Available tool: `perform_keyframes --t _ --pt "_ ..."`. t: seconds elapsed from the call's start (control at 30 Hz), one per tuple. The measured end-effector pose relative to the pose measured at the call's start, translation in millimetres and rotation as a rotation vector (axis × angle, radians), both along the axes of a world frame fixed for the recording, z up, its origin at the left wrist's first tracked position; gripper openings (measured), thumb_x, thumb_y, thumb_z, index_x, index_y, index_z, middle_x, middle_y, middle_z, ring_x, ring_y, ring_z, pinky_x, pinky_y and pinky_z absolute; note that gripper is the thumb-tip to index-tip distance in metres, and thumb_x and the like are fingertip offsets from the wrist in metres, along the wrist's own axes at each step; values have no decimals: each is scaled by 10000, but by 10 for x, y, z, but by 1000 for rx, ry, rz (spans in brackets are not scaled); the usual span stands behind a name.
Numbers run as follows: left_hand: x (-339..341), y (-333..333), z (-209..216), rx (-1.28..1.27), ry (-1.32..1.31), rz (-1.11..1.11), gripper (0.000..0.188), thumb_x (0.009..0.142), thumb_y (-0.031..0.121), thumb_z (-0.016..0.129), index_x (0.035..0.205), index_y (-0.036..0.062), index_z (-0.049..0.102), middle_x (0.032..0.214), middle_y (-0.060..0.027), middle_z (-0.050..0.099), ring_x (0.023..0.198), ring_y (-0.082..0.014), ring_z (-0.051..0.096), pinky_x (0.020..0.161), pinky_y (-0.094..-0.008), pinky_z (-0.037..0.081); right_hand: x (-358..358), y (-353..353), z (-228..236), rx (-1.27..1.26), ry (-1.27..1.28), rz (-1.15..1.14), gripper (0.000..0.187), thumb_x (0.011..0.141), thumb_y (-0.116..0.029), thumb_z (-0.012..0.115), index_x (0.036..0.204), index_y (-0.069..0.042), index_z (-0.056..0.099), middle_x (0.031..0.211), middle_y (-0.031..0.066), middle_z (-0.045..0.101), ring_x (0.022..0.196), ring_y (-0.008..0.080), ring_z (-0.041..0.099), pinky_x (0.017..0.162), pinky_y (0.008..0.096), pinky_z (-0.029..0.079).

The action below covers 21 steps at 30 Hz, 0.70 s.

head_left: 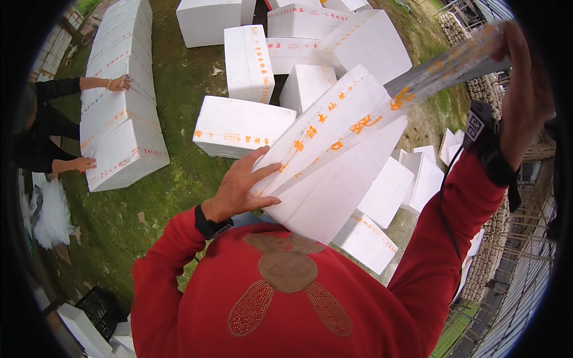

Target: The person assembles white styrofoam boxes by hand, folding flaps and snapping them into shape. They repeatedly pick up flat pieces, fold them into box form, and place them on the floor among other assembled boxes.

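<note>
A white foam box [340,185] stands tilted right in front of me. My left hand [237,188] lies against its left edge, fingers spread and pressing on the surface. From the box a wide strip of clear packing tape [450,68] with orange print stretches up and to the right. Its far end is in my right hand [526,89], which is raised high at the right with the fingers closed on the tape and somewhat blurred. Part of the tape lies along the box near my left fingers, while the rest is in the air.
Several white foam boxes [245,122] lie beyond and to the right on mossy ground [179,200]. At the left, a co-worker's hands [119,83] rest on a long row of taped boxes [119,33]. Stacked pale cylinders [480,89] line the right side. A black crate [100,310] sits lower left.
</note>
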<state>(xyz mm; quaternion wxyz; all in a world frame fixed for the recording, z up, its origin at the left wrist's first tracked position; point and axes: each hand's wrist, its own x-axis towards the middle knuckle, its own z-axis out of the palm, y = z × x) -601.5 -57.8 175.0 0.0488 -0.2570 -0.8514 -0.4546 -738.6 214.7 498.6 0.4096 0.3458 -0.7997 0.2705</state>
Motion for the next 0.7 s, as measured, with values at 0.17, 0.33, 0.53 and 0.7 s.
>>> perform_keyframes --t 0.17,0.33,0.53,0.7 --pt "-84 -18 -32 51 169 -225 113 777 149 719 872 106 676 1132 -41 627 1151 -264 543 1010 -431 359 -230 348 -277 105 -249 -217 226 950 -230 616 1051 -40 684 782 -4 663 677 35 599 605 184 478" --pt "-311 -240 -224 477 -88 -366 104 892 149 616 870 63 669 893 -50 669 870 -212 621 936 -365 396 -49 469 -862 441 -421 -694 676 895 -260 673 1413 4 328 1031 185 682 837 253 697 660 323 550" --pt "-428 -261 -298 659 -187 -516 117 904 146 601 864 55 661 865 -46 660 843 -216 609 859 -345 401 1359 -574 -2174 585 -1027 -244 964 667 -236 854 1443 -30 322 1354 197 485 1190 343 498 975 416 404" --pt "-730 -351 130 757 -289 -578 152 937 117 547 873 12 637 901 -87 648 865 -201 592 830 -325 431 1674 -823 -2584 480 -819 -436 1046 597 -276 868 1443 -38 300 1479 231 295 1320 404 358 987 470 356"
